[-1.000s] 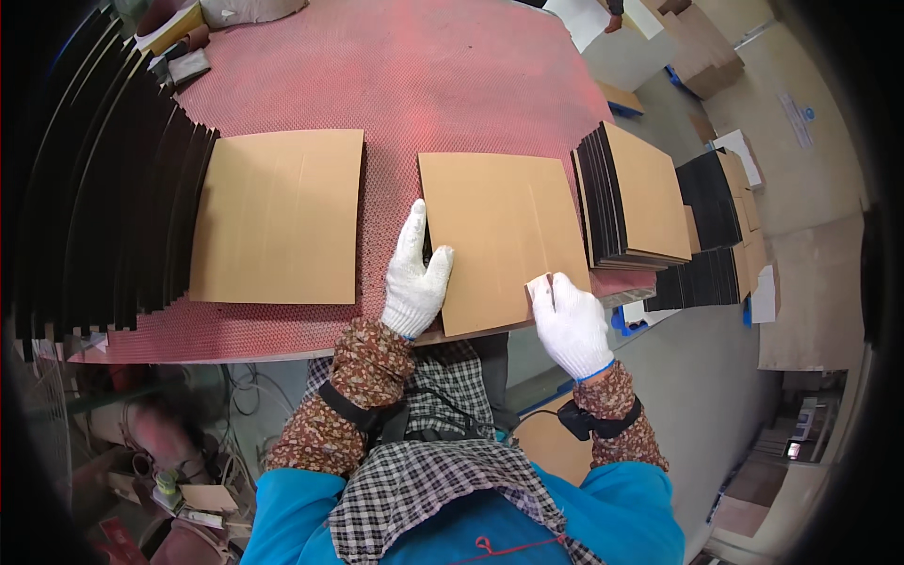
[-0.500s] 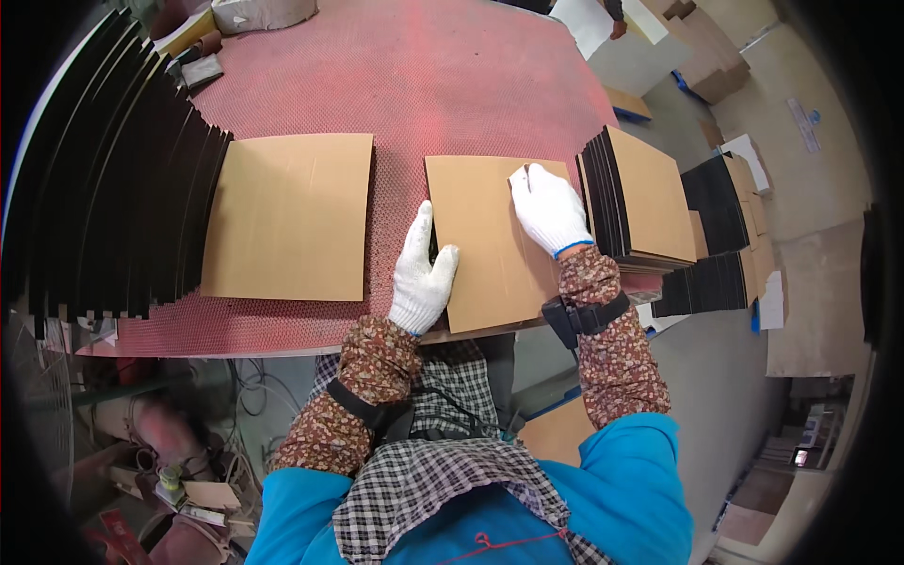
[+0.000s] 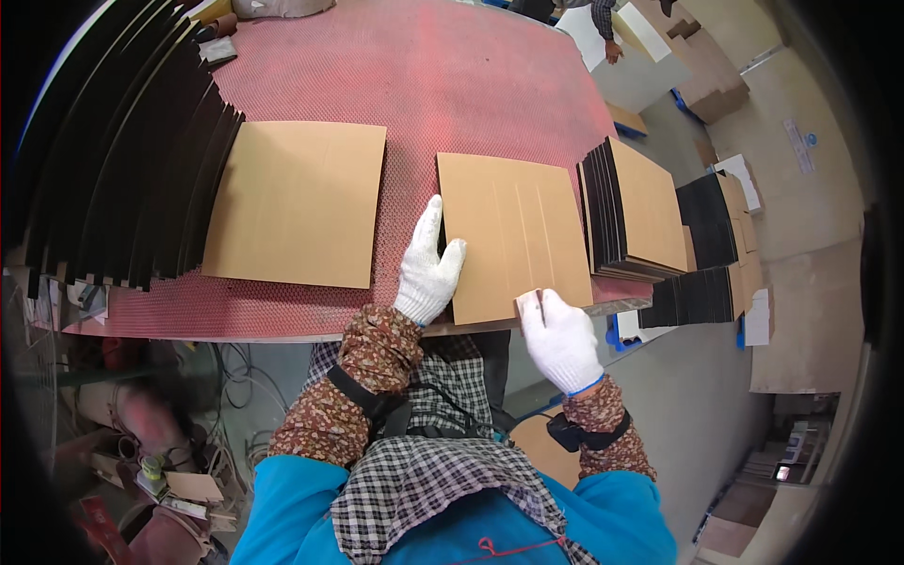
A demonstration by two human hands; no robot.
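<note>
A tan cardboard sheet (image 3: 499, 207), dark along its left edge, lies before me near the table's front edge, with several pale straight lines running down its face. My left hand (image 3: 431, 268), in a white knit glove, rests along its left edge, fingers stretched out and thumb apart on the sheet. At the near edge of the sheet, my right hand (image 3: 563, 344), gloved too, is closed in a pinch on a small flat tan piece (image 3: 529, 309). What kind of piece it is, I cannot make out; the fingers cover part of it.
Left of the sheet lies another tan cardboard panel (image 3: 297, 207), beside a long leaning row of black-faced sheets (image 3: 113, 160). A stack of cardboard (image 3: 640, 212) stands at the red table's (image 3: 405, 75) right edge. Further right are more stacks; another person's hand (image 3: 613, 51) shows at the top.
My right hand has come down the sheet from its far part to its near edge. The pale lines on the sheet now show more clearly. My left hand stays at the left edge.
</note>
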